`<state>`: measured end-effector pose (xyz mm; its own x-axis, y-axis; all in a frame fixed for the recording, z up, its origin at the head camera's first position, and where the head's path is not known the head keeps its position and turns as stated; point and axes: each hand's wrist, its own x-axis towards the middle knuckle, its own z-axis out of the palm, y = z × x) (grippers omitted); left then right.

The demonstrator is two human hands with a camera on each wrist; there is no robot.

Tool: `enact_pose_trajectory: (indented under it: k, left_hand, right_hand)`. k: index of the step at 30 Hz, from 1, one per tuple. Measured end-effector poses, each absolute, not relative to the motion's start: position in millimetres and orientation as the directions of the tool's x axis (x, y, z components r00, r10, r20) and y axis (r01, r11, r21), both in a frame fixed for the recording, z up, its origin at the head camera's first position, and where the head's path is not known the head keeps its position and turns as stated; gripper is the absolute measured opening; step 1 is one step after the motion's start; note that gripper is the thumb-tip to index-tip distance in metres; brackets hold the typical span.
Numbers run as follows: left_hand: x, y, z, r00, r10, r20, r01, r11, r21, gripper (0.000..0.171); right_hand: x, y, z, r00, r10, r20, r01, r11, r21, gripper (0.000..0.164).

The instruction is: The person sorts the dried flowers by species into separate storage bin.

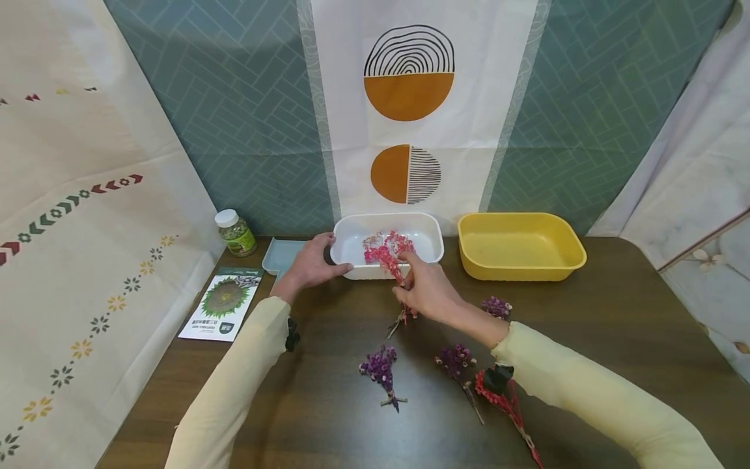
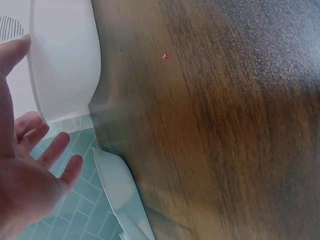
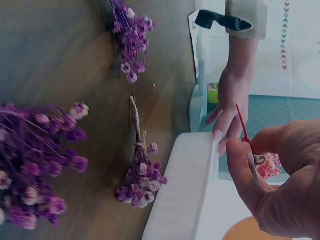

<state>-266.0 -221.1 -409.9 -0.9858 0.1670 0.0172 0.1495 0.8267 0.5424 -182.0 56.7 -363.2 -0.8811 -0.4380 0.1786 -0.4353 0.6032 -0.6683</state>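
My left hand is at the left end of a white plastic basin, thumb at its front rim and fingers by the left rim. In the left wrist view those fingers look loose and spread. My right hand pinches a bunch of pink dried flowers by its stems, over the basin's front rim. Its flower heads point into the basin, overlapping more pink blooms inside. Stem ends stick out below the hand. Purple dried flower bunches lie nearest on the table.
Right of the white basin stands a yellow basin. More purple bunches and a red bunch lie near the right forearm. At left are a pale blue tray, a seed packet and a white-lidded jar.
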Motion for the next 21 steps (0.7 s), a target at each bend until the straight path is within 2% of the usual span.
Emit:
enact_pose_trajectory:
  k: [5,12,21]
  left_hand:
    - [-265.6,-220.8,-410.5,-0.987,0.162,0.019,0.146,0.827,0.543,0.085]
    - [-265.7,-221.3,-413.6,-0.988,0.156,0.024,0.143,0.826,0.545,0.085]
    - [-266.7,-221.1,-411.8,-0.986,0.164,0.033,0.156,0.831,0.534,0.085]
  right_hand:
    - [-197.1,47.6,-360.7,-0.886,-0.422,0.192,-0.444,0.652,-0.615,0.063]
    - [-216.1,33.7,-356.8,-0.901,-0.418,0.119,-0.383,0.634,-0.672,0.063]
    - [-241.0,16.8,-354.8,-0.91,-0.406,0.076,-0.355,0.672,-0.65,0.063]
